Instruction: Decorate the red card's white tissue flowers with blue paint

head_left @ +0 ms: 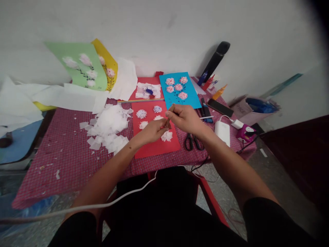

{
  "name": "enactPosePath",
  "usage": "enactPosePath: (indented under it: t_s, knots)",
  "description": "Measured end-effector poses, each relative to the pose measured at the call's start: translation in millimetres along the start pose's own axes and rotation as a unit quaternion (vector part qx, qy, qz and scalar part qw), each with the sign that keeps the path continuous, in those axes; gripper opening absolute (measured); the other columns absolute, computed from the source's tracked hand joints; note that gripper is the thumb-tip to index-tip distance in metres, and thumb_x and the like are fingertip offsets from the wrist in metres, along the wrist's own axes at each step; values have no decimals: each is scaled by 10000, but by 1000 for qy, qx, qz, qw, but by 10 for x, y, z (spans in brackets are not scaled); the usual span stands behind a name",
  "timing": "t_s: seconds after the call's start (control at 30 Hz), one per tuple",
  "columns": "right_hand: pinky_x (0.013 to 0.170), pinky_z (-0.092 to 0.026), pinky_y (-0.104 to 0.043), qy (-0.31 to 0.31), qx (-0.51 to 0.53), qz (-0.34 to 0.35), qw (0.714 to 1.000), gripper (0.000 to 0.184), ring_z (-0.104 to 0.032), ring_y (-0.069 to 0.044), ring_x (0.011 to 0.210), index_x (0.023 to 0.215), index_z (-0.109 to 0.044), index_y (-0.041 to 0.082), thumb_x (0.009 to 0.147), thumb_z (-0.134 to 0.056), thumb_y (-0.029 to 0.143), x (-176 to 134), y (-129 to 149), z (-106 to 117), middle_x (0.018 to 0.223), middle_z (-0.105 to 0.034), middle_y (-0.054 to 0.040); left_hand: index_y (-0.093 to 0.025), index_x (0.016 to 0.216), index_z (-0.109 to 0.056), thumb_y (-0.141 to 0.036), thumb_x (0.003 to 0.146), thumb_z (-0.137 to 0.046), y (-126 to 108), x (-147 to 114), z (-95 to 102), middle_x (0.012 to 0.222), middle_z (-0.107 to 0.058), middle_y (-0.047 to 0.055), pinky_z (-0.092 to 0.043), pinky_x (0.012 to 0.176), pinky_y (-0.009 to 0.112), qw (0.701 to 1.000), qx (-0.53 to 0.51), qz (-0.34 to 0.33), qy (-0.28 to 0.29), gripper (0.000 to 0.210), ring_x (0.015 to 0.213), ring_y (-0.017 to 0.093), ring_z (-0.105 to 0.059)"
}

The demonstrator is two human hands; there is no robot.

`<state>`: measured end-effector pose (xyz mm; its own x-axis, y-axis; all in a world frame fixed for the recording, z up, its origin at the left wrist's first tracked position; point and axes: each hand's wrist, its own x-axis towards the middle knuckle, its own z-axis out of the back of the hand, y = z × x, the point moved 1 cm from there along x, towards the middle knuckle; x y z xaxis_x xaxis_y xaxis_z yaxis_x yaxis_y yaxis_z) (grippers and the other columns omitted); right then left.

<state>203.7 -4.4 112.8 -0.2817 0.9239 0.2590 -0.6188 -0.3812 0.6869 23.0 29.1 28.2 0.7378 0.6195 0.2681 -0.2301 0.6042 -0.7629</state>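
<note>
Held left hand [155, 130] and right hand [184, 117] pinched closed over red sheet [156, 148], couldn't tell on what; had two purple-tinged tufts [141, 114] done, three white tufts [167, 136] apparently left untinted.

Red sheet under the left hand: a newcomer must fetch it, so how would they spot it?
On the checked tablecloth, look between the heap of white paper pieces and the black-handled scissors. The red sheet lies there, beneath the left hand. Unlike the red surface behind it, which carries blue-marked white paper, this one bears puffy pale flowers, two purple-tinged.
</note>
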Motion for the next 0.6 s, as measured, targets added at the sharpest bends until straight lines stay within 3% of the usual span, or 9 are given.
enactPosePath:
  t_s: [0.13, 0.3, 0.6]
  knots:
    - [651, -370, -321, 39, -53, -42, 997, 306, -538, -153, 675, 727, -586, 212, 1010, -543, 320, 14, -50, -74, 716, -647, -29, -187, 895, -641, -310, 958, -619, 118, 53, -61, 865, -691, 30, -483, 743, 316, 1000, 10, 13, -2, 140, 793, 177, -634]
    - [630, -334, -314, 51, -90, -60, 993, 279, -530, -150, 655, 734, -597, 206, 995, -536, 284, 28, -107, -137, 716, -663, -31, -175, 856, -660, -290, 976, -578, 203, 69, -92, 831, -686, 28, -438, 695, 302, 999, 17, 22, 33, 186, 741, 164, -619]
    - [623, -293, -306, 68, -100, -64, 991, 272, -512, -145, 651, 738, -602, 192, 987, -539, 280, 20, -177, -210, 724, -665, -31, -166, 857, -697, -275, 959, -579, 190, 80, -124, 881, -717, 51, -471, 743, 320, 997, 23, 35, 58, 190, 793, 188, -651]
